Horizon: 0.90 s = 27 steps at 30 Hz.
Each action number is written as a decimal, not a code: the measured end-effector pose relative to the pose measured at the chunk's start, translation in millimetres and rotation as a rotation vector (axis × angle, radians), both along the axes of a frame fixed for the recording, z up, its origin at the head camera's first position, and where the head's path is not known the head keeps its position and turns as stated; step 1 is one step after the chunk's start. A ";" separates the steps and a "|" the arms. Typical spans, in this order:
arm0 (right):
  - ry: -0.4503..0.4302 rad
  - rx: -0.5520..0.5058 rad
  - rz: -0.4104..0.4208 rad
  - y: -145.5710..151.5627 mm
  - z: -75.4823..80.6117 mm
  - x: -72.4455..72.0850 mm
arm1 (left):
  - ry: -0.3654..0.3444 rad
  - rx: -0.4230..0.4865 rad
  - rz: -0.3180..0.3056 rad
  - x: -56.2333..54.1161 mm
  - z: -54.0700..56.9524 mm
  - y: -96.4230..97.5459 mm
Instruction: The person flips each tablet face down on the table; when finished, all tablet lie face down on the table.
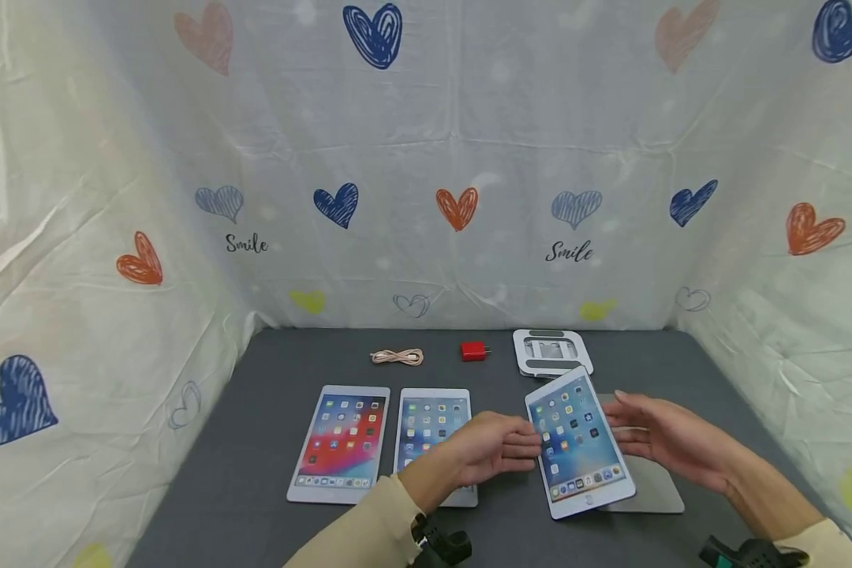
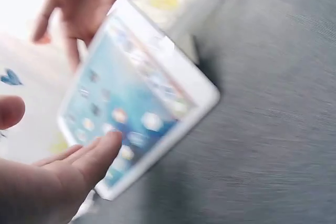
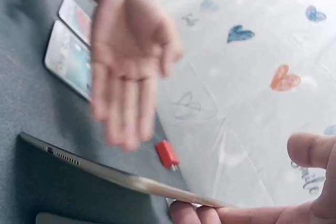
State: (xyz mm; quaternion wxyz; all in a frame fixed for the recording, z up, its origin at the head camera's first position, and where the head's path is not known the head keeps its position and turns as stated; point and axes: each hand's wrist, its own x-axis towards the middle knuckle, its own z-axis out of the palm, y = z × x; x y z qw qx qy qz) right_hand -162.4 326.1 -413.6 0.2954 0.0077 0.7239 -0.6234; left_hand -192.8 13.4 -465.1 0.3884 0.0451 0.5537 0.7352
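A white tablet (image 1: pixel 578 442) with its lit home screen up stands tilted over the dark table in the head view. In the right wrist view its thin edge (image 3: pixel 134 181) slopes, and the fingers of my right hand (image 1: pixel 663 438) extend beneath one end, thumb held apart. My left hand (image 1: pixel 500 450) is beside the opposite side of the tablet, fingers straight and palm turned inward; its fingertips overlap the screen in the left wrist view. Partly hidden under the tilted tablet lies a flat silver-grey panel (image 1: pixel 653 483).
Left of the hands lie two more lit white tablets, one with a red-blue screen (image 1: pixel 341 442), one bluish (image 1: pixel 433 418) and partly covered by my left arm. Farther back are a coiled cable (image 1: pixel 397 357), a red charger plug (image 1: pixel 473 351) and a white folding stand (image 1: pixel 552 353). Heart-printed cloth (image 1: pixel 454 260) encloses the table.
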 end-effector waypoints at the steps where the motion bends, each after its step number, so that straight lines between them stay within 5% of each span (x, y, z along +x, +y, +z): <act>1: 0.000 0.006 0.000 -2.2 2.0 -0.1 | -0.001 0.022 0.003 -1.8 7.0 -1.2; 6: 0.030 0.017 0.031 -15.6 11.4 -0.2 | -0.008 0.113 -0.034 -6.7 41.3 -4.6; 10: 0.047 0.015 0.047 -27.8 17.6 -0.7 | 0.004 0.124 -0.082 -7.3 57.4 -3.2; 17: 0.063 -0.029 0.047 -49.4 22.6 -2.3 | -0.004 0.096 -0.046 -12.6 68.5 -2.6; 27: 0.072 -0.102 0.053 -72.2 20.3 -1.0 | 0.009 0.072 0.017 -11.3 70.0 -13.4</act>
